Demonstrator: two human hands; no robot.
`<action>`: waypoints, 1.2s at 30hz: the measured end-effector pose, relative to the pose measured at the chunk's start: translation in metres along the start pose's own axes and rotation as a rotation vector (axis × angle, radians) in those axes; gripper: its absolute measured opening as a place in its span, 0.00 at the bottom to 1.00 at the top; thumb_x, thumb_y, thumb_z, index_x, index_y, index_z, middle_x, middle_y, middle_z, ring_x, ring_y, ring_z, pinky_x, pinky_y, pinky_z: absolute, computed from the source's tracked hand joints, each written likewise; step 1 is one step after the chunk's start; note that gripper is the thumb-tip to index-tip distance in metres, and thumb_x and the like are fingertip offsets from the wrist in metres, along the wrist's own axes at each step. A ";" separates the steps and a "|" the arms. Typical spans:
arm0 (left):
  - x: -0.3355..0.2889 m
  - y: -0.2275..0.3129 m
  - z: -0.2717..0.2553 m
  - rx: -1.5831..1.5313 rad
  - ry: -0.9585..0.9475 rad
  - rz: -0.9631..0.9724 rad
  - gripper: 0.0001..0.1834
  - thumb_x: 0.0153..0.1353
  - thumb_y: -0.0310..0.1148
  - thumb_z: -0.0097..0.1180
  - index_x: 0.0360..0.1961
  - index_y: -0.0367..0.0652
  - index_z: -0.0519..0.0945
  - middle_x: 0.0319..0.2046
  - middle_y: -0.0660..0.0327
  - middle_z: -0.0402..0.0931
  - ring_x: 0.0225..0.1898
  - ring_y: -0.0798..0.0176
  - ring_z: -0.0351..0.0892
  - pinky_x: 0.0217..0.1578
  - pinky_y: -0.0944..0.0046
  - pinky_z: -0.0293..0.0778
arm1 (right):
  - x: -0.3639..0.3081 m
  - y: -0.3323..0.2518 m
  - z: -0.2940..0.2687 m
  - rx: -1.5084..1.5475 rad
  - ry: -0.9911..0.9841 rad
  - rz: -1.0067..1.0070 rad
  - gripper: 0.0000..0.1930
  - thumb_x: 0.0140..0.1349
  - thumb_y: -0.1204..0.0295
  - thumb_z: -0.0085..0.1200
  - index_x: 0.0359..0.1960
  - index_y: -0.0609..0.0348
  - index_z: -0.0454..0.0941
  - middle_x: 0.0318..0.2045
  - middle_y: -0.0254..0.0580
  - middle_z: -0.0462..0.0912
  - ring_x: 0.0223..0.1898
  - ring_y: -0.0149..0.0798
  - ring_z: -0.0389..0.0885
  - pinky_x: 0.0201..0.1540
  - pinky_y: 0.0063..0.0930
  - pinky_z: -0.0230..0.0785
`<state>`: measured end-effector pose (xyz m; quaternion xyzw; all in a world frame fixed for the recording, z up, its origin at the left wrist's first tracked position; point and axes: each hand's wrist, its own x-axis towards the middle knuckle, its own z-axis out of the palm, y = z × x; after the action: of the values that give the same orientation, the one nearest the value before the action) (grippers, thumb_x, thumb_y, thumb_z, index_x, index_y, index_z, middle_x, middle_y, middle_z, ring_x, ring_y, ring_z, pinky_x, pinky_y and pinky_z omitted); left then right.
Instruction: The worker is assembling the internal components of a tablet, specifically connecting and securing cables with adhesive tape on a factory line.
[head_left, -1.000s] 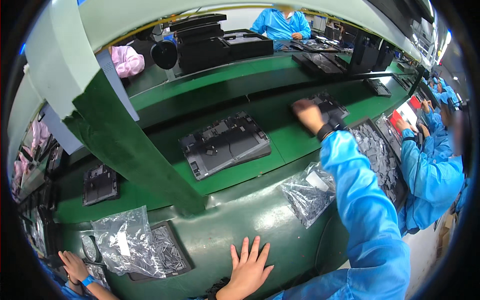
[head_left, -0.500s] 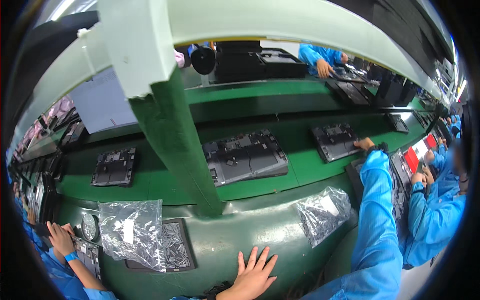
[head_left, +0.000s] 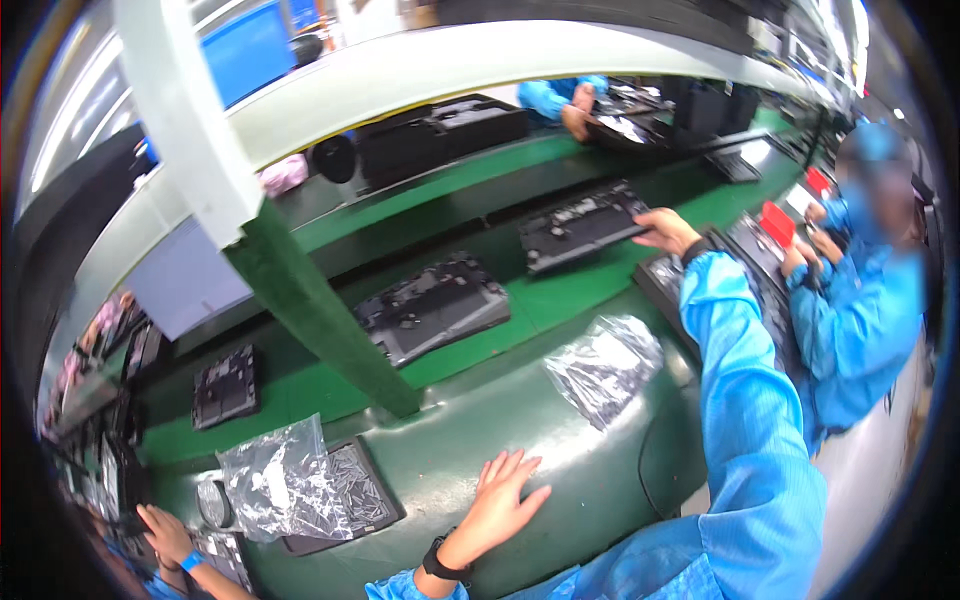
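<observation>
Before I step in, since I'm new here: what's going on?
The person's right hand holds a dark device by its right edge; whether it touches the green strip I can't tell. The left hand is open and empty over the bench. A second device lies to the left, and a clear bag lies on the bench.

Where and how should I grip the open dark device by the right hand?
I'd pinch the right-hand edge of the open dark device, coming from the right, where the right hand has its fingertips. It's a flat, thin slab with parts exposed on its upper face, so a rim hold should keep fingers off them.
</observation>
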<state>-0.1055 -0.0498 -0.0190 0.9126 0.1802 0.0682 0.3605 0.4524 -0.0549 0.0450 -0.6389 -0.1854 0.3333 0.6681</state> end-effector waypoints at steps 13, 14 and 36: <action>0.063 0.066 -0.006 -1.648 0.452 -0.047 0.26 0.74 0.44 0.45 0.63 0.36 0.63 0.63 0.52 0.66 0.62 0.53 0.68 0.63 0.46 0.67 | -0.352 0.074 0.154 0.515 0.049 -0.143 0.19 0.66 0.74 0.52 0.58 0.55 0.68 0.52 0.36 0.78 0.50 0.34 0.78 0.53 0.39 0.70; 0.060 0.066 -0.001 -1.687 0.588 -0.078 0.25 0.74 0.48 0.43 0.60 0.39 0.66 0.60 0.55 0.68 0.60 0.55 0.69 0.62 0.47 0.67 | -0.377 0.088 0.166 0.517 0.055 -0.157 0.20 0.67 0.72 0.53 0.60 0.56 0.66 0.54 0.38 0.77 0.53 0.36 0.77 0.55 0.41 0.70; -0.081 -0.031 0.006 -0.967 0.287 -0.478 0.31 0.74 0.52 0.40 0.58 0.30 0.69 0.48 0.51 0.77 0.51 0.61 0.77 0.53 0.62 0.72 | -0.307 0.095 0.208 -1.348 -0.614 -1.177 0.24 0.44 0.78 0.61 0.49 0.63 0.77 0.51 0.44 0.80 0.52 0.44 0.77 0.52 0.35 0.67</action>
<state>-0.1880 -0.0631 -0.0439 0.5586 0.3777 0.1830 0.7154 0.0743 -0.1160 0.0309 -0.5783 -0.7995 -0.0812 0.1408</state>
